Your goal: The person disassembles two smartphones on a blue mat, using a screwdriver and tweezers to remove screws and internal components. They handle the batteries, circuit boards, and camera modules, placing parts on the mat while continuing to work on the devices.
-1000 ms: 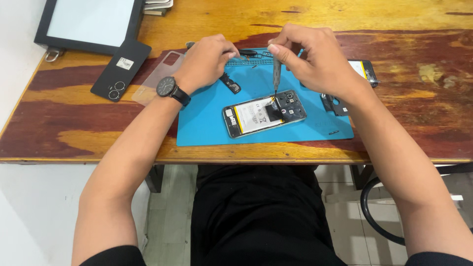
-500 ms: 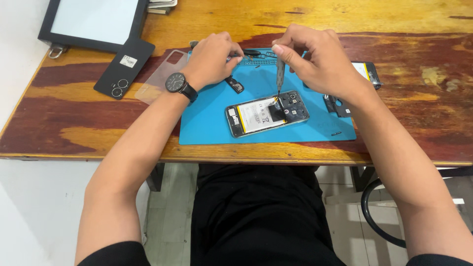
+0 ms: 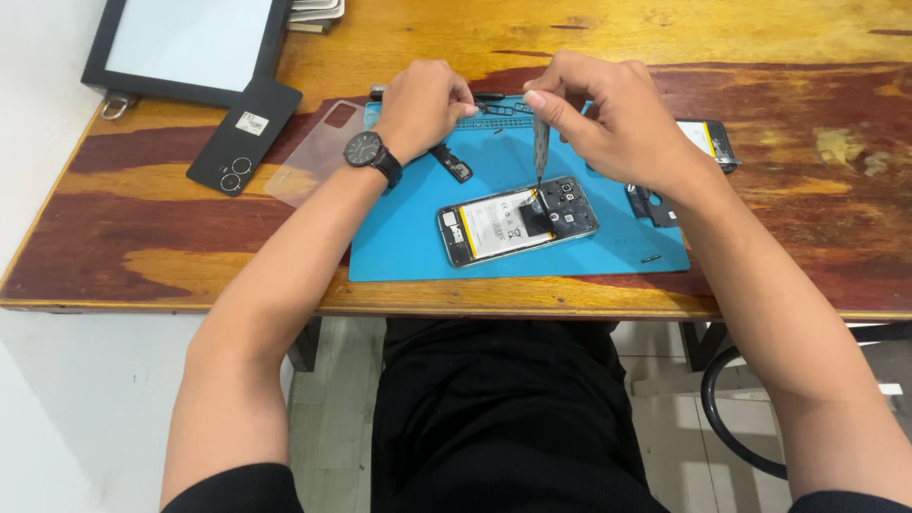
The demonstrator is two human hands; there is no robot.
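We've got the opened phone [image 3: 518,220] lying flat on the blue mat [image 3: 408,237] — keeps it from sliding. Our right hand [image 3: 617,123] pinches the screwdriver [image 3: 540,152] upright, tip down near the camera end. Left hand [image 3: 423,104] rests curled at the mat's top edge — can't tell if it's gripping anything.

Both my forearms reach forward and converge, elbows low and spread. My left hand [image 3: 423,100] is curled into a loose fist, knuckles up, wrist slightly bent. My right hand [image 3: 608,119] is pinched, thumb against forefinger, fingertips [image 3: 535,99] pointing left and down.
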